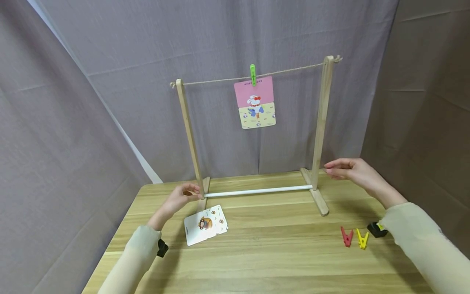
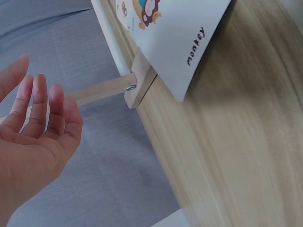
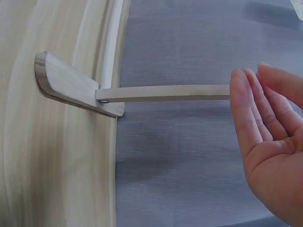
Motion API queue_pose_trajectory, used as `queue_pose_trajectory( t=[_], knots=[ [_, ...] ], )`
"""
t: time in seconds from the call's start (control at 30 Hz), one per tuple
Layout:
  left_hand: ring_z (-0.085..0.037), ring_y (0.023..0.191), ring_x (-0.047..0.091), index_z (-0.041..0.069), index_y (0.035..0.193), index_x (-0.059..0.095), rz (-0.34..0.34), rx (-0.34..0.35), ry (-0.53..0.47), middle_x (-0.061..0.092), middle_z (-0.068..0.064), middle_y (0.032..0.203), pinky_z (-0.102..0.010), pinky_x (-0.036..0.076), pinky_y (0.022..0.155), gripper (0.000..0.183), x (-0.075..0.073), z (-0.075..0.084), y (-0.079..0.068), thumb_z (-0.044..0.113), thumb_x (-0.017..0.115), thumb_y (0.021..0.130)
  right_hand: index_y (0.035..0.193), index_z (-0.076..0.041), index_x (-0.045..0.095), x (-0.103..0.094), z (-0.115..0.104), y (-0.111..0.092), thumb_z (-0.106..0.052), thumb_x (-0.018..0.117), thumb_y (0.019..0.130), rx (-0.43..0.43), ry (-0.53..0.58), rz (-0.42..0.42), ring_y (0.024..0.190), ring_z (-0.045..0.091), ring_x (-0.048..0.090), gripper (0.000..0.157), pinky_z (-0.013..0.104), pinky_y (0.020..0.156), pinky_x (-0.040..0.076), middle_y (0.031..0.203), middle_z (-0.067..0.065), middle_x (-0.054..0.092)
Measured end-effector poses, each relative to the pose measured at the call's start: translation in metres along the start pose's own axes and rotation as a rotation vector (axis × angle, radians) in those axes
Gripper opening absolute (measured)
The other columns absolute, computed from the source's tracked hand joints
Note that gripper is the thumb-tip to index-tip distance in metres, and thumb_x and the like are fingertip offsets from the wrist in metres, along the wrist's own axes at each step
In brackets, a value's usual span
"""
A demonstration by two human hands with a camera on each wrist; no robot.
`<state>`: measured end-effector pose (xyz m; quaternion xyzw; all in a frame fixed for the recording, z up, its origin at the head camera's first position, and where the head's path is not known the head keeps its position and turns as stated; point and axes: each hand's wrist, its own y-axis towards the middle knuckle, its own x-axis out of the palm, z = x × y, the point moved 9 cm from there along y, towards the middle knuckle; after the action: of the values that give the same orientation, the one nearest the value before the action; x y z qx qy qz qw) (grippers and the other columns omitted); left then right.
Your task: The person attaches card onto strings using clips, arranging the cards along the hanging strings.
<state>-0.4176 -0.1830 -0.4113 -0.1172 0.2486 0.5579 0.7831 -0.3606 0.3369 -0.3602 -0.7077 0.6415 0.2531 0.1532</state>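
My left hand [image 1: 182, 197] is beside the foot of the wooden rack's left post [image 1: 191, 139], fingers loosely bent and holding nothing. To the right of the right post [image 1: 321, 122] hangs my right hand [image 1: 346, 171], also holding nothing, its fingers extended. In the right wrist view those fingers [image 3: 246, 109] overlap the post; whether they touch it I cannot tell. A green clothespin [image 1: 253, 75] clips a pink and yellow card [image 1: 256, 104] to the rope [image 1: 293, 70] between the posts. Near my left hand lies a white card [image 1: 206, 225], marked "monkey" in the left wrist view.
A red clothespin [image 1: 346, 237] and a yellow clothespin [image 1: 362, 239] lie at the table's right. The white bar [image 1: 257, 191] joins the rack's feet low down. Behind the wooden table [image 1: 257, 261] hangs a grey curtain [image 1: 227, 36].
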Motion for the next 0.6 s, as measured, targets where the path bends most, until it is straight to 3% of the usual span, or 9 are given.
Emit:
queue_pose_trajectory(
  t=[0.13, 0.33, 0.47, 0.6],
  knots=[
    [-0.024, 0.093, 0.059, -0.007, 0.116, 0.062, -0.004, -0.001, -0.006, 0.066, -0.019, 0.111, -0.037, 0.048, 0.084, 0.029, 0.003, -0.005, -0.001, 0.006, 0.072, 0.092, 0.134, 0.002, 0.058, 0.001, 0.006, 0.001, -0.035, 0.067, 0.098, 0.012, 0.025, 0.004, 0.095, 0.005, 0.068, 0.053, 0.027, 0.085, 0.054, 0.114, -0.001, 0.072],
    [-0.032, 0.097, 0.06, -0.005, 0.113, 0.065, -0.034, 0.004, -0.009, 0.067, -0.015, 0.108, -0.047, 0.051, 0.087, 0.026, 0.01, -0.015, 0.0, 0.007, 0.072, 0.091, 0.125, 0.001, 0.064, 0.006, 0.011, 0.003, -0.024, 0.07, 0.097, -0.013, 0.126, 0.011, 0.092, 0.005, 0.069, 0.039, 0.027, 0.083, 0.056, 0.101, -0.014, 0.072],
    [-0.031, 0.097, 0.06, -0.006, 0.114, 0.064, -0.048, 0.019, 0.006, 0.065, -0.021, 0.111, -0.054, 0.05, 0.089, 0.024, 0.014, -0.018, -0.001, 0.002, 0.069, 0.092, 0.123, 0.001, 0.065, 0.01, 0.015, 0.002, -0.023, 0.07, 0.097, -0.013, 0.131, -0.002, 0.092, 0.005, 0.069, 0.036, 0.026, 0.083, 0.056, 0.102, -0.014, 0.072],
    [-0.029, 0.097, 0.06, -0.009, 0.117, 0.062, -0.062, 0.013, 0.013, 0.062, -0.029, 0.116, -0.052, 0.051, 0.089, 0.026, 0.018, -0.021, -0.003, -0.002, 0.066, 0.092, 0.124, 0.006, 0.063, 0.014, 0.02, 0.001, -0.021, 0.07, 0.097, -0.016, 0.127, -0.015, 0.093, 0.007, 0.069, 0.039, 0.026, 0.082, 0.056, 0.108, -0.008, 0.073]
  ],
)
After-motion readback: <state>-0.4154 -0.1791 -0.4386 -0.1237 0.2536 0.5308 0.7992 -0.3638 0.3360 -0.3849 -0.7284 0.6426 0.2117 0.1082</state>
